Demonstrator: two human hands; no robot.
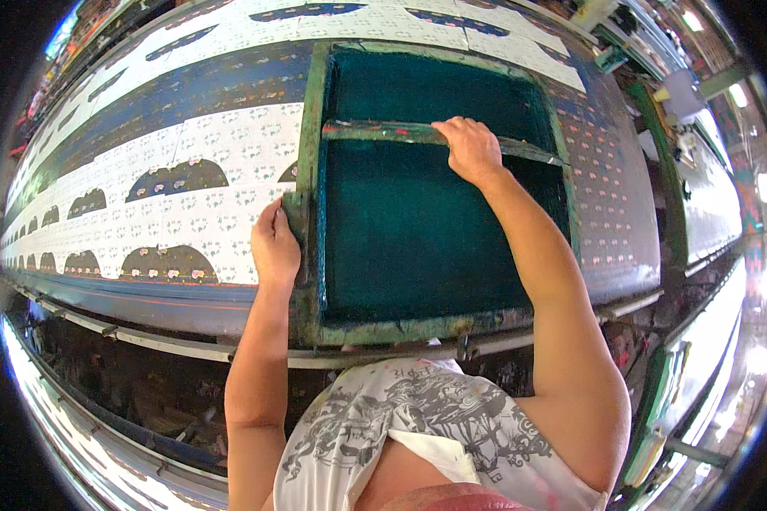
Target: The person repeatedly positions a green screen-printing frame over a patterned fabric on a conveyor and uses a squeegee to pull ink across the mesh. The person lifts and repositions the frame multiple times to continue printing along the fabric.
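Observation:
A large silk-screen frame with greenish, ink-stained edges lies flat on the long table, its dark teal mesh facing up. Across the upper part of the mesh runs a long squeegee, spanning nearly the frame's inner width. My right hand is closed over the squeegee's top edge, a little right of its middle. My left hand grips the frame's left side, its fingers partly hidden. To the left lie white fabric pieces printed with small motifs and cut with dark half-round gaps.
A rail runs along the near edge of the dark blue table. Small printed marks dot the table surface right of the frame. At the far right stand a white panel and another bench with bright reflections.

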